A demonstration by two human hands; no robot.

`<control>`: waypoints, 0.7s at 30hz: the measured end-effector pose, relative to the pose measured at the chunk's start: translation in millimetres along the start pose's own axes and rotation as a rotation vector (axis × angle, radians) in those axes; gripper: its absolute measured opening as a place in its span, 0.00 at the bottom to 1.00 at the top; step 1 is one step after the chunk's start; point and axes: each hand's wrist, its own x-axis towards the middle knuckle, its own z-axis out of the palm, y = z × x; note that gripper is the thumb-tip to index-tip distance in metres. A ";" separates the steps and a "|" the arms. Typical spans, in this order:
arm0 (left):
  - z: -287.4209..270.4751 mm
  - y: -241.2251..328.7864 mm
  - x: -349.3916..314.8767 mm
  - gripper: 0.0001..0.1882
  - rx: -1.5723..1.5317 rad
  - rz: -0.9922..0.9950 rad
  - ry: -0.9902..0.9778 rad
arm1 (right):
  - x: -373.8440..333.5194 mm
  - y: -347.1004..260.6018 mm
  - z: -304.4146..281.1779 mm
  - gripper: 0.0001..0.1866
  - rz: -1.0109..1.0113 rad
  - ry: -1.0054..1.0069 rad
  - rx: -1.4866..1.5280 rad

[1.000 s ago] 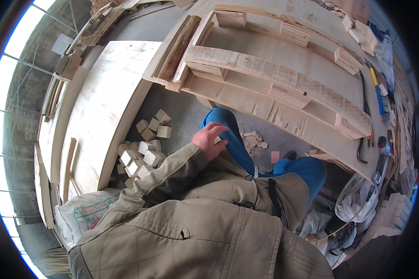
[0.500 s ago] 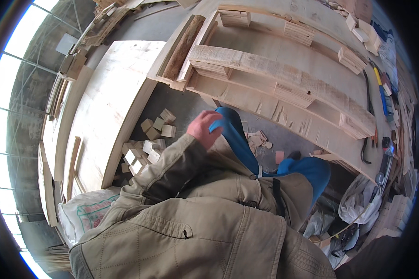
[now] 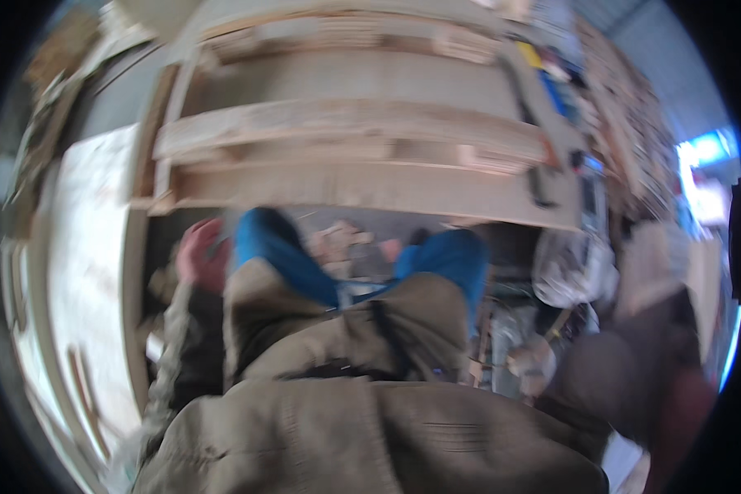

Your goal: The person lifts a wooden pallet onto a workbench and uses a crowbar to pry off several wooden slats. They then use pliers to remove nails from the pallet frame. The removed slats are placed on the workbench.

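My left hand [image 3: 202,253] hangs beside my left knee, near the edge of a plywood-topped bench [image 3: 90,272]. Its fingers look bent, but motion smears them and I cannot make out anything in them. At the lower right rim, my right hand [image 3: 690,412] is a dark blur beyond its sleeve, beside stacked pale boards [image 3: 654,259]; its fingers cannot be read. In front of my knees lies a pallet-like wooden frame [image 3: 346,119], with long slats on stacked-ply blocks [image 3: 502,158]. Neither hand touches this frame.
Along the frame's right side lie a dark curved bar [image 3: 523,90] and a yellow-and-blue tool [image 3: 543,78]. Plastic bags [image 3: 564,267] hang below that corner. Wood scraps [image 3: 337,240] litter the floor between my legs. A bright opening [image 3: 708,156] shows at far right.
My view has swung to the right, so the frame and bench appear further left. My left hand has come off my knee to its outer side. My right hand has entered at the lower right.
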 end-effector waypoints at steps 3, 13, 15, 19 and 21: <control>11.6 -4.0 -8.5 0.21 -0.122 0.042 -0.011 | -34.2 44.6 -35.3 0.20 0.233 -0.047 -0.239; 32.8 1.4 -14.3 0.21 -0.198 0.049 -0.098 | -241.9 161.6 -66.7 0.30 1.234 -0.780 -0.619; 35.1 8.7 -15.9 0.22 -0.216 0.048 -0.118 | -261.5 181.4 -67.9 0.32 1.170 -0.920 -0.688; 37.8 21.3 -19.6 0.22 -0.245 0.010 -0.149 | -287.6 218.8 -55.0 0.34 1.111 -1.126 -0.754; 37.2 26.2 -22.7 0.22 -0.274 -0.003 -0.153 | -298.4 236.7 -46.6 0.34 1.110 -1.202 -0.754</control>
